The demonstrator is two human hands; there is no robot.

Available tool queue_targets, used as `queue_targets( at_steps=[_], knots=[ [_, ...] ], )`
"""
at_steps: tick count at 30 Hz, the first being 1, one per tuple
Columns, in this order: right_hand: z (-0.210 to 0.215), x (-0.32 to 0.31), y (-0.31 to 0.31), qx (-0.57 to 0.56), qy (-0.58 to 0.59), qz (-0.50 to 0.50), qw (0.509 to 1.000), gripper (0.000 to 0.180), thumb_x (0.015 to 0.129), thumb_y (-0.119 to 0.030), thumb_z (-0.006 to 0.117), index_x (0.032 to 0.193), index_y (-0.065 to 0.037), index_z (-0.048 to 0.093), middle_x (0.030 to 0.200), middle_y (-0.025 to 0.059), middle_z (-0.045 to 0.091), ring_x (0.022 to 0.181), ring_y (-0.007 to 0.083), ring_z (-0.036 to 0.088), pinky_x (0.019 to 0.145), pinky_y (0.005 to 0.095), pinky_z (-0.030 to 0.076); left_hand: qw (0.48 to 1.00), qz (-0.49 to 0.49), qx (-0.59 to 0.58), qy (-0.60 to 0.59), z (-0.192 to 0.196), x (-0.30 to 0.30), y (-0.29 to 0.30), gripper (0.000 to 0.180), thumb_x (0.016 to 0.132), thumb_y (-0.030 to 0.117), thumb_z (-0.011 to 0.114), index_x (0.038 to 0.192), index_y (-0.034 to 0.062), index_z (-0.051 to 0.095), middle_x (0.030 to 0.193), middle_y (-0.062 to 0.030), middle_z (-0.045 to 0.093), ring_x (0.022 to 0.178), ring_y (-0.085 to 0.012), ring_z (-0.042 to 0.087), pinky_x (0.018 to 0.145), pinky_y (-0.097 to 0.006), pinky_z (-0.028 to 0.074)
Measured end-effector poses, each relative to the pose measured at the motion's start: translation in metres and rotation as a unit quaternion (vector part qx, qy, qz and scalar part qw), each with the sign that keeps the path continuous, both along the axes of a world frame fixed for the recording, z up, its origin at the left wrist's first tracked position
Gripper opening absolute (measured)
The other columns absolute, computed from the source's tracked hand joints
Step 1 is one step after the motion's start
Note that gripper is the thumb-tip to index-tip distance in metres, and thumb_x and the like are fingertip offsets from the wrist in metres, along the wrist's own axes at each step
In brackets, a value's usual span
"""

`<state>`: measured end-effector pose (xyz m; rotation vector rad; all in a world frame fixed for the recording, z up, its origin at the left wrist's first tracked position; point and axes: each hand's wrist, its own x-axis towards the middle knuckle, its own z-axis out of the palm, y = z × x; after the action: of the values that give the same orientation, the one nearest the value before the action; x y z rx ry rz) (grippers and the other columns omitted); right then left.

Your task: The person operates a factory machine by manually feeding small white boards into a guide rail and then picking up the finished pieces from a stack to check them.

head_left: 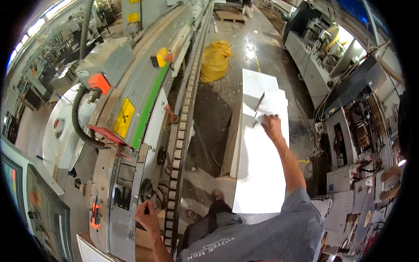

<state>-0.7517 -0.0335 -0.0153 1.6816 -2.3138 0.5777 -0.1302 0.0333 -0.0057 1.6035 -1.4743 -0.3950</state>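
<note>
My right hand [273, 126] reaches forward over a stack of white boards [259, 174] standing to the right of my legs. Its fingers are curled at the near end of a smaller white panel [274, 103], whose thin dark edge shows on the left; the fingertips are partly hidden. My left hand [147, 216] is low beside the long machine's roller track [178, 144], with fingers bent and thumb close to them. Whatever is between those fingers, if anything, is too small to make out.
The long grey machine [146, 65] with a green stripe runs along my left. An orange-handled cutter [94, 214] lies on its near end. Ahead on the floor sit a yellow sack [216, 61] and a wooden pallet [231, 16]. Open machinery with loose cables [321, 109] lines the right.
</note>
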Motion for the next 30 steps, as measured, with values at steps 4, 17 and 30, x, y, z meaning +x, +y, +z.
queue_targets(
  at_steps=[4, 17, 30],
  knots=[
    [0.036, 0.127, -0.002, -0.013, -0.146, 0.203, 0.968, 0.03, 0.076, -0.007, 0.077, 0.104, 0.0, 0.069, 0.097, 0.0196, 0.069, 0.092, 0.0353, 0.064, 0.091, 0.0482, 0.049, 1.0, 0.026, 0.013, 0.008, -0.001, 0.002, 0.015, 0.008, 0.088, 0.004, 0.068, 0.091, -0.0027, 0.071, 0.075, -0.0115, 0.065, 0.061, -0.0217, 0.057, 0.055, -0.034, 0.045],
    [0.025, 0.594, -0.01, -0.019, -0.093, 0.711, 0.697, 0.049, 0.075, -0.006, 0.073, 0.121, -0.004, 0.059, 0.115, 0.0116, 0.055, 0.106, 0.0319, 0.047, 0.092, 0.0452, 0.042, 0.977, 0.193, -0.003, 0.088, 0.032, 0.084, 0.098, 0.012, 0.087, 0.007, 0.071, 0.096, -0.0011, 0.073, 0.08, -0.0131, 0.069, 0.066, -0.0147, 0.062, 0.061, -0.029, 0.049],
    [0.035, 0.62, 0.052, 0.201, -0.381, 0.532, 0.729, 0.039, 0.092, -0.013, 0.063, 0.126, 0.004, 0.057, 0.109, 0.0196, 0.063, 0.101, 0.0335, 0.054, 0.093, 0.0437, 0.044, 0.962, 0.259, 0.004, -0.09, 0.012, 0.167, 0.082, 0.024, 0.081, 0.017, 0.079, 0.098, 0.0006, 0.073, 0.089, -0.0179, 0.072, 0.074, -0.0265, 0.07, 0.069, -0.034, 0.054]
  ],
)
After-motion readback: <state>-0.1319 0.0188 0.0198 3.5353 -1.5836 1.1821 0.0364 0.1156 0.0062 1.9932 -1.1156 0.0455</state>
